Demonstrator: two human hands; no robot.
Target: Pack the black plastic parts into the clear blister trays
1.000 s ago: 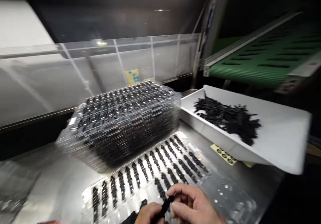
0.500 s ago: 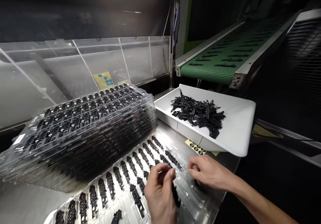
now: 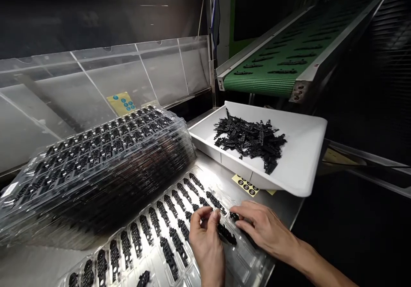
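Note:
Both of my hands rest over the right end of a clear plastic tray [image 3: 150,257] whose pockets hold rows of small black plastic parts [image 3: 167,207]. My left hand [image 3: 205,240] is curled, thumb and fingertips pinched together just above a black part; I cannot tell whether it grips anything. My right hand [image 3: 265,229] lies beside it, fingers bent down onto a black part [image 3: 233,215] in the tray's end pocket. A tall stack of filled clear trays [image 3: 96,167] stands to the left of my hands.
A white bin [image 3: 302,167] with a heap of loose black parts [image 3: 248,139] sits at the right, below the end of a green conveyor belt [image 3: 272,73]. A clear acrylic guard [image 3: 96,85] runs behind the stack. Yellow stickers [image 3: 245,186] lie on the steel table.
The view swung from a blurred look to the left onto the tray. My hands, joined on one black part a second ago, have separated and dropped onto the tray's right-end pockets.

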